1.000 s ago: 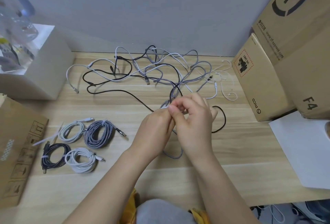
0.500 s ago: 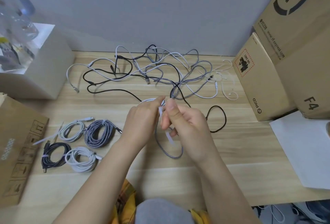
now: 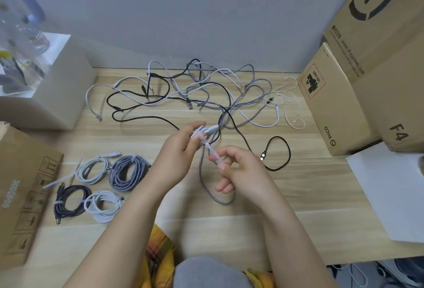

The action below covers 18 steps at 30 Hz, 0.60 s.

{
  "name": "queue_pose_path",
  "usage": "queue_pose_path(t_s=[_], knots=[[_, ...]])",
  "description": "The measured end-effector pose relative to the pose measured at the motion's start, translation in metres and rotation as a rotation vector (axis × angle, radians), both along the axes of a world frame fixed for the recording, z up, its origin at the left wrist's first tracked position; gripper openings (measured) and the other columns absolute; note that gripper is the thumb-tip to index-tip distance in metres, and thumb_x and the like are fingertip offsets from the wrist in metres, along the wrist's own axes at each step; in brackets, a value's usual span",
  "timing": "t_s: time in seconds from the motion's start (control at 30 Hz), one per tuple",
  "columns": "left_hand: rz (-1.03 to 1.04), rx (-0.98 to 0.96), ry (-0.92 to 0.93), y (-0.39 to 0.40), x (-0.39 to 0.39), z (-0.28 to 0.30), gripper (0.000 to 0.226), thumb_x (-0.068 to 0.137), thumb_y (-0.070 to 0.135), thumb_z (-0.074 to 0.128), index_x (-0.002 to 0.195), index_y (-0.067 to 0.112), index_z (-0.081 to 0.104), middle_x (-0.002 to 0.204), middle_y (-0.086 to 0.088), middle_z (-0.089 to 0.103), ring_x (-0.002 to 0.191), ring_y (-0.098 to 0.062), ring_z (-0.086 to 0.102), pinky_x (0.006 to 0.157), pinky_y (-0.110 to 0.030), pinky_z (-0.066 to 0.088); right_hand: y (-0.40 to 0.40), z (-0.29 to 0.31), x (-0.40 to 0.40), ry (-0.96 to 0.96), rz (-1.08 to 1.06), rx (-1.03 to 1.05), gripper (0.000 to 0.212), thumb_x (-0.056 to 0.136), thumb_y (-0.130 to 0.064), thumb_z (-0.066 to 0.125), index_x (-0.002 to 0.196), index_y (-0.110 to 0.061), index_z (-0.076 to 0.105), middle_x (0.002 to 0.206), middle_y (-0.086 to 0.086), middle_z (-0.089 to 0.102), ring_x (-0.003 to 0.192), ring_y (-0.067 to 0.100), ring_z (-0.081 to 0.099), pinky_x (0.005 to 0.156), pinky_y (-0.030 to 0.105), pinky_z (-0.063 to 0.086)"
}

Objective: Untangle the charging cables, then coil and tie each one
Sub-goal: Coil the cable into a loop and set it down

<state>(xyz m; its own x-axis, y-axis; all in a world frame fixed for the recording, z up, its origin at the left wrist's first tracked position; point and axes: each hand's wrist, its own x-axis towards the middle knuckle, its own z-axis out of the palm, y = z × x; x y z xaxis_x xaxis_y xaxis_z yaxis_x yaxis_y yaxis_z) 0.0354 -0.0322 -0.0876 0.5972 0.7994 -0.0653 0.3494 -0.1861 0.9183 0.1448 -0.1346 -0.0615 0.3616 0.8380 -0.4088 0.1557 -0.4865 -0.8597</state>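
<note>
A grey braided cable [image 3: 207, 186] was gripped in the left hand [image 3: 177, 152] above the middle of the wooden worktop [image 3: 298, 196], the fingers curled round the gathered strands near a white plug [image 3: 212, 129]. A long loop of it hung down toward the near edge and rested on the wood. A translucent white cable tie [image 3: 210, 147] ran from the left hand down to the right hand [image 3: 238, 168], where its lower end was pinched between thumb and forefinger; the remaining fingers were loosely curled.

Along the far edge a tangle of cables [image 3: 195, 90] was spread, white, grey and black strands crossing one another. From it a black cable [image 3: 278, 153] was led toward the right side, ending in a loop with a metal plug just beside the right hand.

Near the left edge four coiled cables were laid close together: a white coil [image 3: 93, 170], a grey braided coil [image 3: 127, 173], a black coil [image 3: 71, 202] and another white coil [image 3: 104, 206], each bound with a tie.

Cardboard boxes [image 3: 367, 69] were stacked at the far right corner, and a white sheet [image 3: 390, 191] was lying at the right edge. A brown carton [image 3: 20, 186] was set at the left edge.
</note>
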Motion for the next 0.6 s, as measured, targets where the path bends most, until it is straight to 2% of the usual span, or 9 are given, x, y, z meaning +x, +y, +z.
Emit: queue_pose_path(t_s=[0.03, 0.07, 0.17, 0.27, 0.33, 0.43, 0.53, 0.6], knots=[[-0.016, -0.047, -0.017, -0.002, 0.001, 0.004, 0.028, 0.098, 0.016, 0.043, 0.124, 0.018, 0.053, 0.097, 0.008, 0.062, 0.083, 0.011, 0.06, 0.068, -0.003, 0.042, 0.0, -0.003, 0.002, -0.105, -0.014, -0.022, 0.027, 0.093, -0.001, 0.046, 0.088, -0.021, 0.063, 0.07, -0.009, 0.052, 0.056, 0.019, 0.065, 0.061, 0.031, 0.053], [-0.03, -0.048, -0.015, -0.005, 0.001, 0.005, 0.028, 0.098, 0.018, 0.043, 0.123, 0.018, 0.054, 0.093, 0.009, 0.061, 0.077, 0.012, 0.058, 0.065, -0.002, 0.04, 0.001, -0.007, 0.003, -0.214, -0.007, -0.043, 0.026, 0.093, -0.004, 0.047, 0.087, -0.023, 0.064, 0.074, -0.009, 0.056, 0.063, 0.019, 0.067, 0.067, 0.031, 0.053], [-0.083, 0.135, 0.069, -0.009, 0.003, 0.002, 0.034, 0.098, 0.024, 0.043, 0.131, 0.018, 0.053, 0.108, 0.003, 0.064, 0.091, -0.008, 0.059, 0.074, -0.009, 0.04, 0.004, -0.013, 0.002, -0.433, 0.099, -0.049, 0.018, 0.093, -0.014, 0.051, 0.099, -0.023, 0.066, 0.09, -0.003, 0.065, 0.086, 0.02, 0.061, 0.077, 0.032, 0.049], [-0.127, 0.224, 0.111, -0.011, 0.005, -0.001, 0.041, 0.096, 0.034, 0.039, 0.133, 0.02, 0.05, 0.112, 0.001, 0.066, 0.1, -0.019, 0.059, 0.08, -0.023, 0.039, 0.005, -0.015, -0.003, -0.402, 0.119, 0.04, 0.018, 0.096, -0.025, 0.048, 0.104, -0.017, 0.062, 0.089, -0.003, 0.065, 0.087, 0.018, 0.059, 0.076, 0.032, 0.045], [-0.128, 0.206, 0.093, -0.014, 0.007, 0.0, 0.04, 0.097, 0.033, 0.037, 0.132, 0.02, 0.051, 0.105, 0.007, 0.064, 0.098, -0.016, 0.059, 0.079, -0.019, 0.039, 0.006, -0.016, -0.005, -0.327, 0.082, 0.099, 0.016, 0.096, -0.025, 0.046, 0.099, -0.019, 0.06, 0.078, -0.008, 0.065, 0.082, 0.015, 0.062, 0.077, 0.033, 0.047], [-0.088, 0.087, 0.019, -0.014, 0.008, 0.0, 0.031, 0.099, 0.021, 0.042, 0.128, 0.022, 0.053, 0.102, 0.013, 0.061, 0.098, -0.01, 0.059, 0.08, -0.007, 0.038, 0.006, -0.018, -0.004, -0.255, 0.015, 0.169, 0.018, 0.096, -0.018, 0.047, 0.086, -0.029, 0.056, 0.066, -0.007, 0.062, 0.068, 0.008, 0.061, 0.077, 0.033, 0.049], [-0.08, 0.072, 0.008, -0.016, 0.008, 0.0, 0.031, 0.099, 0.019, 0.042, 0.128, 0.022, 0.053, 0.102, 0.011, 0.063, 0.101, -0.012, 0.061, 0.081, -0.009, 0.04, 0.007, -0.021, -0.003, -0.22, -0.048, 0.168, 0.024, 0.093, -0.016, 0.052, 0.074, -0.03, 0.055, 0.063, -0.006, 0.064, 0.064, 0.01, 0.062, 0.076, 0.039, 0.052], [-0.096, 0.14, 0.053, -0.018, 0.008, 0.001, 0.034, 0.099, 0.02, 0.041, 0.131, 0.02, 0.052, 0.108, 0.006, 0.064, 0.102, -0.015, 0.06, 0.082, -0.016, 0.04, 0.007, -0.022, -0.001, -0.324, -0.031, 0.102, 0.022, 0.093, -0.024, 0.052, 0.073, -0.032, 0.057, 0.07, -0.009, 0.068, 0.074, 0.012, 0.065, 0.075, 0.039, 0.052]])
